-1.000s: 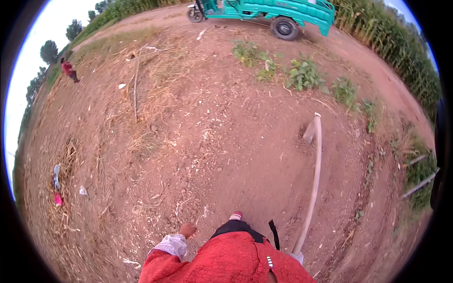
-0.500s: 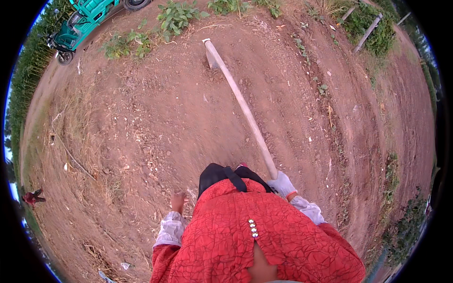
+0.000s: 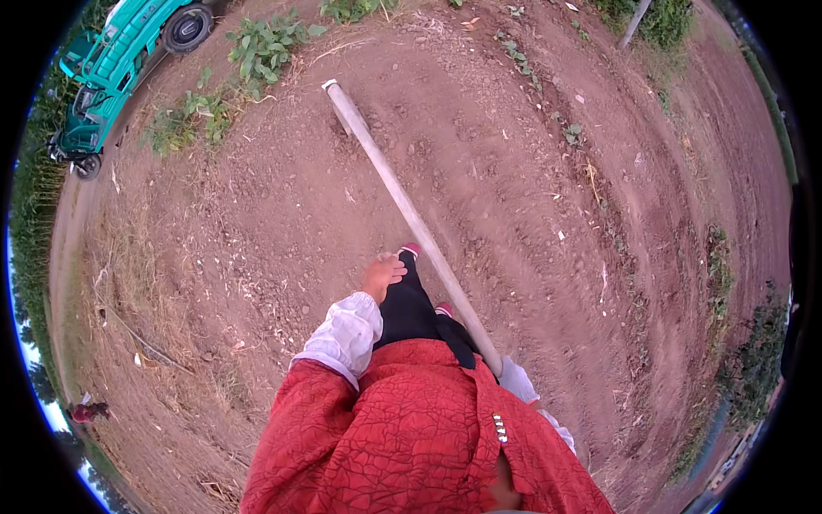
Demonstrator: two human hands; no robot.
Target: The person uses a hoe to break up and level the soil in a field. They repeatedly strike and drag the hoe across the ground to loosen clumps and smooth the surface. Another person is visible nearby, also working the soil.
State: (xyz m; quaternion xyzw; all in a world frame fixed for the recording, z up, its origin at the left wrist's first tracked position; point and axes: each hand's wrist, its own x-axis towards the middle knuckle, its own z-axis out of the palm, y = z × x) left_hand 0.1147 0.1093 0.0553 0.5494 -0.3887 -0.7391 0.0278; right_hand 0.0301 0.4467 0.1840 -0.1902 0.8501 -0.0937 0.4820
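Note:
A long-handled hoe [image 3: 409, 212] slants from my right side out to the soil ahead. Its head [image 3: 342, 116] is at the far end, turned nearly edge-on, so the blade hardly shows. My right hand [image 3: 516, 381], in a pale glove, is closed around the near end of the wooden handle, partly hidden by my red jacket [image 3: 411, 403]. My bare left hand [image 3: 381, 276] hangs in front of my dark trousers, left of the handle and apart from it. Its fingers are loosely bent, with nothing seen in them. One foot [image 3: 411, 249] is forward of the other.
Bare brown soil [image 3: 282, 223] spreads around me. Green leafy plants [image 3: 265, 51] grow ahead, with a teal three-wheeled vehicle [image 3: 120, 64] beyond them at far left. A post [image 3: 634, 23] stands at far right. Another person [image 3: 88, 412] is distant at left.
My left hand has swung forward and right, in front of my leg. One leg has stepped forward. The hoe stays in my right hand, its head now further left in view.

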